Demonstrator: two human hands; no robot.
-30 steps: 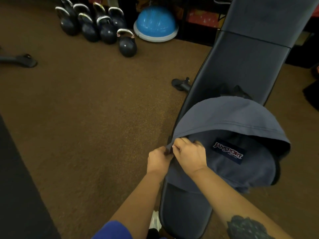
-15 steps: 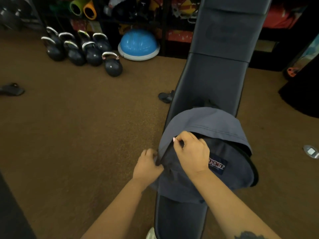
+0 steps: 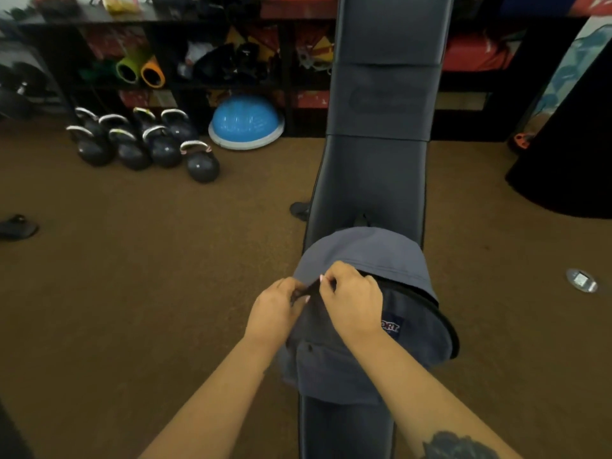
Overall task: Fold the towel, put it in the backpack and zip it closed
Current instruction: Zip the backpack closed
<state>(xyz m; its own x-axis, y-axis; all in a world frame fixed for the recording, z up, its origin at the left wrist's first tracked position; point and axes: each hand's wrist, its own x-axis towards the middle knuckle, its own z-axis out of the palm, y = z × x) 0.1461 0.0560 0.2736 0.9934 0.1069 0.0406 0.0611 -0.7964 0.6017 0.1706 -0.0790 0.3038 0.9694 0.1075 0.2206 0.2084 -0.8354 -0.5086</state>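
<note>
Slate-blue fabric backpack [image 3: 361,359] on padded table [image 3: 374,180], top gaping; left hand [image 3: 275,313], right hand [image 3: 351,303] grips pinched on its zipper edge.

The right hand [image 3: 351,301] covers the first letters of the backpack [image 3: 364,359] logo patch [image 3: 392,327], the grip of both hands hides whatever they pinch at the zip, the backpack's inside is too dark to read, and the surface [image 3: 377,180] runs off the top and bottom edges.
</note>
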